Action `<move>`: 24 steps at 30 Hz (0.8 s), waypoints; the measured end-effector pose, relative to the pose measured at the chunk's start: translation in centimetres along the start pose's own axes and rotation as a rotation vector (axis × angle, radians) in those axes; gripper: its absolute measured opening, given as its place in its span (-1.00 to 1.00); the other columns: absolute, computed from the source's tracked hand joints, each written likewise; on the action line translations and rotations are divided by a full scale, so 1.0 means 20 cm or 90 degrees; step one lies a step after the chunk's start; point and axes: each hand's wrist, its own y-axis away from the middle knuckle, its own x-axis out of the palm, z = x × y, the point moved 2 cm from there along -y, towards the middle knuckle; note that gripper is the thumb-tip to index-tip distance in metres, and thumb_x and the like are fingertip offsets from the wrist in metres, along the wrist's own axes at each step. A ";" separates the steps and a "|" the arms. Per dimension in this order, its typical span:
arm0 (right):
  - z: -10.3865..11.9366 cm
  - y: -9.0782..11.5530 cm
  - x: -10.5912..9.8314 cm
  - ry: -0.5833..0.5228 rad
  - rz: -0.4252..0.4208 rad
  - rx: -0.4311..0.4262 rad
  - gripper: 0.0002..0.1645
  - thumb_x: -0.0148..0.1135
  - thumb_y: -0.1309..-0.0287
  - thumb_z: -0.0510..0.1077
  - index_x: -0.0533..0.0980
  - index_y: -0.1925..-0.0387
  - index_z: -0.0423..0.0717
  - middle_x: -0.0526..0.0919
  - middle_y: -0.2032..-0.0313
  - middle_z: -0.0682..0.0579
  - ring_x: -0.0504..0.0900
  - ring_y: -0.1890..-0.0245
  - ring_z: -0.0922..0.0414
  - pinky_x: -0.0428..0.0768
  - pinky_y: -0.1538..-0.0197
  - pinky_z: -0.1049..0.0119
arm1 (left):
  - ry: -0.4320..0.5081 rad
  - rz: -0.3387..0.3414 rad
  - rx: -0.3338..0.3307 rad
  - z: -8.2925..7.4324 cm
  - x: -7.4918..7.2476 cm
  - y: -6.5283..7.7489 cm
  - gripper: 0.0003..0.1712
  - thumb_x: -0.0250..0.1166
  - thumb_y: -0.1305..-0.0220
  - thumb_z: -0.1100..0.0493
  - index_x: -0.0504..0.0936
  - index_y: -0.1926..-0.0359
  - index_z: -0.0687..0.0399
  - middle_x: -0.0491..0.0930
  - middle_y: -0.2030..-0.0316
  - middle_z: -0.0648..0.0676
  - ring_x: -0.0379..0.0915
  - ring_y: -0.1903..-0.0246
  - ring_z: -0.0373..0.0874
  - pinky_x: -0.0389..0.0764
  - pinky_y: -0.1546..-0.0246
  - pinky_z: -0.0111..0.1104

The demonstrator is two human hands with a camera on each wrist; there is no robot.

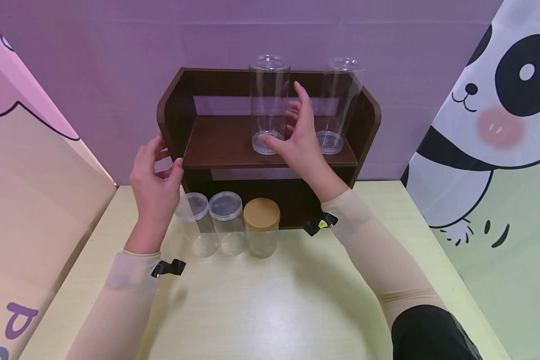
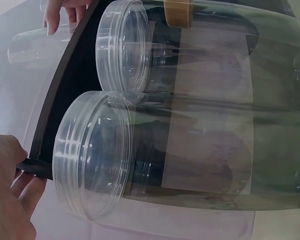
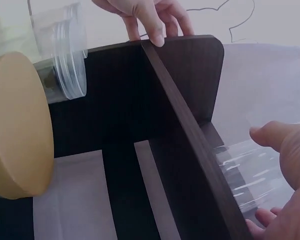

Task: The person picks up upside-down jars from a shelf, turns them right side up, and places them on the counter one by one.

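A dark brown two-tier wooden shelf [image 1: 225, 145] stands against the back wall. My left hand [image 1: 155, 175] grips the edge of its left side panel, thumb in front and fingers on the outer side, as the left wrist view also shows. On the upper tier are two tall clear jars: a left jar [image 1: 262, 90] and a right jar [image 1: 337, 100]. My right hand [image 1: 302, 137] is beside the left jar, thumb and fingers spread apart; whether they touch it I cannot tell. In the right wrist view, the thumb stands off the clear jar [image 3: 257, 172].
In front of the lower tier stand two shorter jars with clear lids, the left one [image 1: 193, 212] and the middle one [image 1: 226, 212], then a jar with a tan lid [image 1: 262, 215]. All three are on the pale table [image 1: 270, 310]. Printed cloths hang at both sides.
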 end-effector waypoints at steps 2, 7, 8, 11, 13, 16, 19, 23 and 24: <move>-0.01 -0.01 0.01 -0.007 0.000 0.005 0.48 0.74 -0.15 -0.15 -0.12 -0.78 0.16 0.28 -0.50 -0.12 0.43 -0.47 0.06 0.52 -0.44 0.27 | -0.002 0.001 0.001 0.00 0.00 0.00 -0.36 0.46 -0.47 0.29 0.61 -0.50 -0.10 0.67 -0.22 0.07 0.71 -0.14 -0.09 0.67 0.05 -0.65; -0.02 -0.04 0.02 -0.022 0.015 0.027 0.47 0.72 -0.17 -0.17 -0.14 -0.77 0.22 0.40 -0.42 -0.11 0.51 -0.42 0.08 0.59 -0.40 0.18 | -0.005 0.002 0.000 0.00 0.00 0.00 -0.36 0.45 -0.48 0.29 0.60 -0.51 -0.08 0.67 -0.22 0.09 0.71 -0.15 -0.09 0.67 0.05 -0.65; -0.02 -0.04 0.02 -0.024 0.020 0.031 0.47 0.72 -0.18 -0.17 -0.14 -0.77 0.23 0.42 -0.40 -0.11 0.53 -0.42 0.09 0.61 -0.39 0.16 | -0.005 0.002 -0.001 0.00 0.00 0.00 -0.36 0.45 -0.48 0.29 0.60 -0.51 -0.08 0.67 -0.22 0.10 0.71 -0.15 -0.09 0.67 0.05 -0.65; -0.01 -0.04 0.03 -0.023 0.031 0.045 0.44 0.70 -0.21 -0.16 -0.14 -0.77 0.27 0.45 -0.35 -0.09 0.54 -0.40 0.09 0.62 -0.38 0.10 | -0.003 0.001 0.001 0.01 0.00 0.00 -0.36 0.45 -0.49 0.29 0.60 -0.52 -0.10 0.67 -0.21 0.10 0.71 -0.15 -0.08 0.67 0.05 -0.65; -0.01 -0.04 0.03 -0.022 0.034 0.046 0.42 0.68 -0.22 -0.16 -0.13 -0.77 0.27 0.46 -0.34 -0.09 0.53 -0.40 0.05 0.63 -0.38 0.05 | -0.002 0.000 0.004 0.01 0.00 0.01 -0.36 0.45 -0.49 0.29 0.60 -0.51 -0.11 0.67 -0.21 0.10 0.71 -0.15 -0.08 0.66 0.05 -0.65; -0.01 -0.04 0.03 -0.024 0.036 0.046 0.38 0.66 -0.24 -0.17 -0.11 -0.76 0.27 0.46 -0.33 -0.10 0.53 -0.41 0.00 0.62 -0.38 0.01 | 0.005 -0.002 0.007 0.01 0.00 0.01 -0.36 0.45 -0.48 0.29 0.61 -0.51 -0.11 0.67 -0.20 0.11 0.72 -0.15 -0.06 0.67 0.05 -0.65; -0.01 -0.03 0.03 -0.025 0.032 0.044 0.37 0.65 -0.25 -0.17 -0.09 -0.76 0.25 0.48 -0.31 -0.10 0.55 -0.39 0.01 0.64 -0.36 0.03 | 0.008 -0.003 0.008 0.01 0.01 0.01 -0.36 0.46 -0.48 0.29 0.61 -0.51 -0.12 0.68 -0.19 0.11 0.72 -0.15 -0.06 0.66 0.06 -0.66; 0.00 0.00 0.01 -0.022 0.021 0.040 0.37 0.66 -0.24 -0.17 -0.08 -0.76 0.24 0.51 -0.27 -0.08 0.60 -0.32 0.08 0.67 -0.30 0.10 | 0.003 -0.002 0.011 0.00 0.01 0.00 -0.35 0.46 -0.49 0.28 0.61 -0.52 -0.15 0.68 -0.19 0.10 0.72 -0.15 -0.08 0.66 0.05 -0.65; 0.01 0.00 0.00 -0.020 0.019 0.035 0.37 0.66 -0.23 -0.18 -0.08 -0.76 0.22 0.52 -0.26 -0.09 0.61 -0.30 0.09 0.68 -0.28 0.11 | 0.002 -0.002 0.012 0.00 0.01 0.00 -0.35 0.46 -0.49 0.27 0.60 -0.52 -0.16 0.68 -0.20 0.10 0.72 -0.16 -0.08 0.67 0.05 -0.65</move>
